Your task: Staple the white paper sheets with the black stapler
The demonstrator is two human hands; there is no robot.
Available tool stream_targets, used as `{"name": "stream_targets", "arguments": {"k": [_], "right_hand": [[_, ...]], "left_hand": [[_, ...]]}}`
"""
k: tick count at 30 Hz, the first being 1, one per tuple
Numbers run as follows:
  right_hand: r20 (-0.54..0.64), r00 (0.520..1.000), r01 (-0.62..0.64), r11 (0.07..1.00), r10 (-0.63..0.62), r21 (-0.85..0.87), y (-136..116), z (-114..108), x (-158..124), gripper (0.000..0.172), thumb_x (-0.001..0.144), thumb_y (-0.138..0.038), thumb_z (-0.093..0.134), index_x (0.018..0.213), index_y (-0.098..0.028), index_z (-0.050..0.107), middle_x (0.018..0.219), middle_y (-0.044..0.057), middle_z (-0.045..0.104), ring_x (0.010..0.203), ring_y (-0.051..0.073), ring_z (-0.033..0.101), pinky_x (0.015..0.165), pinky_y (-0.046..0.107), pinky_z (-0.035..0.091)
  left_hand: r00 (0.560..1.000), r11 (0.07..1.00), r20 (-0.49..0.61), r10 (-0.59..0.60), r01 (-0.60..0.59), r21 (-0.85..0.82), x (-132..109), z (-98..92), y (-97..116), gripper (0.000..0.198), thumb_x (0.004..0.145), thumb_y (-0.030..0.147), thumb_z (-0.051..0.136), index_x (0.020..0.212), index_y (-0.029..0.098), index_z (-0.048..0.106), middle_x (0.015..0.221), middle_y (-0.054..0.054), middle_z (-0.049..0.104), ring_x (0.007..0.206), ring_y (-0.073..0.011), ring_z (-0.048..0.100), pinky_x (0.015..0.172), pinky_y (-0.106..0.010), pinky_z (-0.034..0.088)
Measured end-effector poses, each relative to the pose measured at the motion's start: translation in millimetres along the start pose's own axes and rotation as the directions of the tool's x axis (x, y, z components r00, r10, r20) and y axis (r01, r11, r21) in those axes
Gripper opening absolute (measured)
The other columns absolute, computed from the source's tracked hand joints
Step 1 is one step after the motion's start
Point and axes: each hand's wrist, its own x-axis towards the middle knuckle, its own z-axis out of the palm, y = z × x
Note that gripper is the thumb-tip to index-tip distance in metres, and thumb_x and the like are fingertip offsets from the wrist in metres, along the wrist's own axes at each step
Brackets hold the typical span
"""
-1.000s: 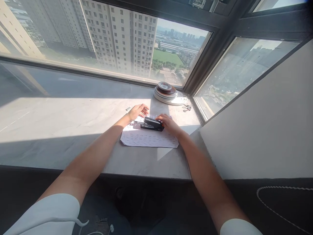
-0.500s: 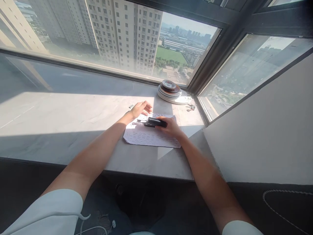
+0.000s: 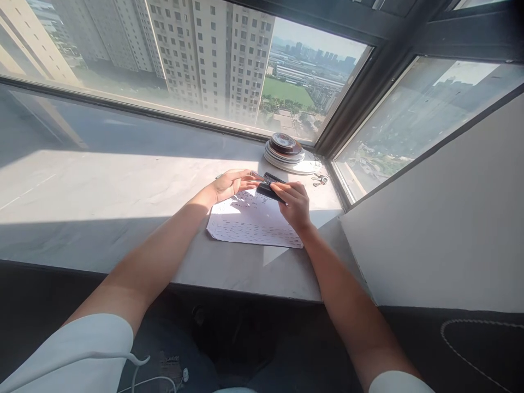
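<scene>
Your right hand (image 3: 295,203) grips the black stapler (image 3: 267,190) above the far part of the paper (image 3: 256,226), hiding one end; whether your left hand (image 3: 230,184) pinches anything is too small to tell. Beyond the paper, rightward, sit stacked plates (image 3: 285,155) and keys (image 3: 321,179).

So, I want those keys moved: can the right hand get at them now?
Probably not yet: the right hand holds the black stapler, though nothing visible blocks the way to the keys.

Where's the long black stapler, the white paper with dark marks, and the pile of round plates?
Long black stapler (image 3: 267,190), head view, its lower half.
White paper with dark marks (image 3: 256,220), head view, its middle.
Pile of round plates (image 3: 284,158), head view, stacked white rims.
</scene>
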Motion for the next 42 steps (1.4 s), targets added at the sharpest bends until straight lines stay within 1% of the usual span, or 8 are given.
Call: {"name": "stream_targets", "arguments": {"k": [8,13,16,20,25,30,35,42], "right_hand": [[0.194,0.977,0.102,0.994,-0.095,-0.027,-7.1,-0.5,3.7,0.039,0.108,-0.022,0.045,0.13,-0.04,0.072,0.127,-0.002,0.077,0.116,0.028,0.059,0.106,0.053,0.041],[0.133,0.984,0.133,0.986,-0.12,-0.097,-11.3,0.7,5.5,0.04,0.105,-0.014,0.052,0.127,-0.039,0.074,0.123,-0.002,0.078,0.114,0.027,0.062,0.103,0.05,0.044],[-0.039,0.999,0.008,0.997,-0.01,-0.071,-10.8,2.6,4.3,0.035,0.102,-0.015,0.057,0.121,-0.035,0.077,0.116,0.002,0.08,0.11,0.026,0.065,0.1,0.049,0.051],[-0.184,0.939,-0.249,0.943,0.291,0.221,-9.2,-2.6,2.1,0.025,0.091,-0.031,0.076,0.116,-0.026,0.079,0.108,0.006,0.079,0.099,0.027,0.069,0.083,0.044,0.059],[0.182,0.911,-0.405,0.718,0.371,0.565,-7.9,-7.7,-0.3,0.04,0.077,-0.043,0.089,0.111,-0.023,0.08,0.102,0.005,0.08,0.094,0.027,0.074,0.084,0.042,0.06],[0.411,0.873,-0.45,0.755,0.262,0.476,-8.1,0.7,-1.6,0.045,0.071,-0.048,0.091,0.105,-0.019,0.082,0.099,0.007,0.08,0.093,0.028,0.074,0.082,0.041,0.059],[0.42,0.886,-0.389,0.811,0.199,0.436,-10.4,-1.6,2.5,0.046,0.083,-0.056,0.081,0.115,-0.023,0.081,0.11,0.008,0.078,0.099,0.027,0.071,0.082,0.04,0.059],[0.264,0.954,-0.253,0.852,0.141,0.458,-12.7,-3.5,8.7,0.051,0.106,-0.064,0.045,0.132,-0.03,0.074,0.14,0.007,0.066,0.134,0.027,0.058,0.116,0.047,0.045]], "left_hand": [[0.989,0.982,0.033,-0.144,0.139,0.131,0.9,-3.3,-6.7,0.022,0.096,0.032,0.075,0.109,0.014,0.081,0.122,-0.018,0.076,0.119,-0.026,0.071,0.106,-0.041,0.056],[0.986,0.979,-0.058,-0.156,0.163,0.126,0.6,-3.5,-6.6,0.014,0.096,0.025,0.076,0.101,0.013,0.08,0.117,-0.015,0.077,0.116,-0.0224,0.071,0.11,-0.041,0.054],[0.984,0.981,-0.055,-0.168,0.172,0.089,0.6,-5.6,-5.3,0.012,0.094,0.019,0.076,0.104,0.013,0.079,0.12,-0.015,0.077,0.119,-0.0201,0.07,0.111,-0.035,0.053],[0.989,0.994,-0.102,-0.111,0.112,0.0,3.3,-10.2,-5.4,0.024,0.089,0.01,0.076,0.113,0.015,0.077,0.126,-0.013,0.075,0.121,-0.0187,0.071,0.097,-0.026,0.058],[0.987,0.997,-0.147,-0.071,0.076,0.03,5.7,-10.9,-10.2,0.019,0.092,0.015,0.074,0.111,0.013,0.075,0.124,-0.017,0.076,0.112,-0.0209,0.074,0.087,-0.028,0.062],[0.995,0.97,-0.021,-0.095,0.097,0.223,1.9,-7.5,-11.3,0.03,0.095,0.039,0.076,0.112,0.014,0.074,0.119,-0.019,0.078,0.067,-0.0138,0.071,0.056,-0.026,0.057],[0.991,0.942,0.049,-0.121,0.099,0.319,-3.7,-1.5,-8.5,0.042,0.096,0.047,0.072,0.128,0.019,0.069,0.077,-0.009,0.076,0.05,-0.0147,0.062,0.039,-0.023,0.04],[0.982,0.935,0.162,-0.098,0.035,0.352,-12.2,12.1,-0.6,0.058,0.097,0.045,0.072,0.148,0.024,0.056,0.054,0.003,0.059,0.052,-0.0152,0.061,0.051,-0.024,0.048]]}}
